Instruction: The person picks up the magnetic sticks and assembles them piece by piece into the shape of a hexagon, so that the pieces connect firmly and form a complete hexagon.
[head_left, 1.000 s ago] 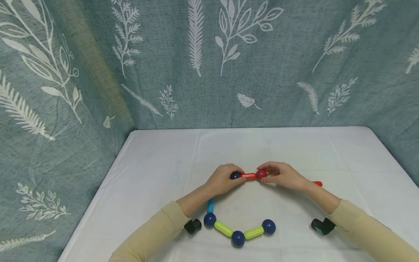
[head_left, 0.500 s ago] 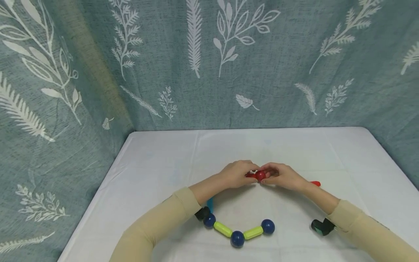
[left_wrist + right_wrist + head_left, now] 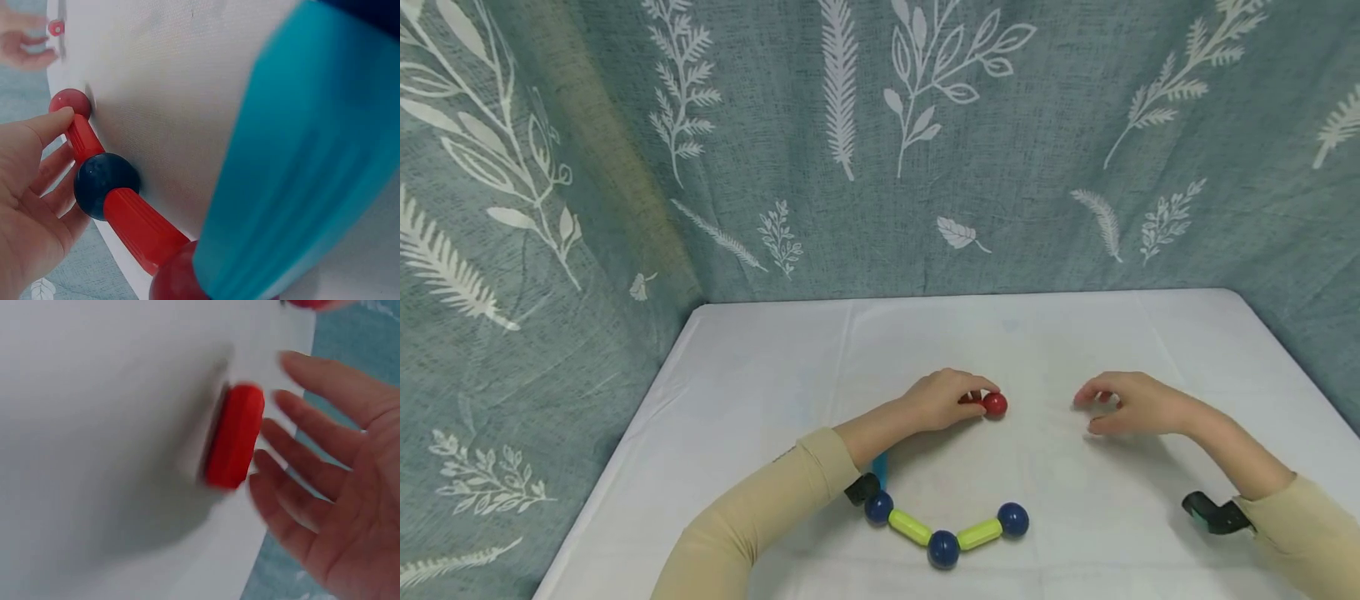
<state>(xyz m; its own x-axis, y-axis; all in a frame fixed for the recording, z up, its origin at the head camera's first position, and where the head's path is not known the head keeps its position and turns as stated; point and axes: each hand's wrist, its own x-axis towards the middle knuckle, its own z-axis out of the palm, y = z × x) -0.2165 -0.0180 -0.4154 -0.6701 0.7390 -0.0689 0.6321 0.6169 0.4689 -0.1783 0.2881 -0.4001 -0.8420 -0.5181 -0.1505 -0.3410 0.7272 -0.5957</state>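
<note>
My left hand (image 3: pixel 942 402) pinches a red rod (image 3: pixel 84 137) close to the red ball (image 3: pixel 995 406) at the chain's end. Behind that rod, in the left wrist view, come a dark blue ball (image 3: pixel 105 185), another red rod (image 3: pixel 142 226), a dark red ball (image 3: pixel 178 275) and a large blue rod (image 3: pixel 306 150). In the head view my left hand and arm hide most of this stretch. My right hand (image 3: pixel 1138 404) is apart from the chain, fingers spread and holding nothing. Beside its fingertips lies a loose red rod (image 3: pixel 236 436), hidden in the head view.
Nearer the table's front, the chain runs through a blue ball (image 3: pixel 878 507), yellow-green rods (image 3: pixel 910 527) and further blue balls (image 3: pixel 943 550). Black wrist cameras (image 3: pixel 1216 513) sit below both forearms. A leaf-patterned curtain (image 3: pixel 880 208) stands behind the white table (image 3: pixel 760 350).
My left hand slid right along the chain to the rod beside the red ball. My right hand let go of that ball and moved right, to the loose red rod.
</note>
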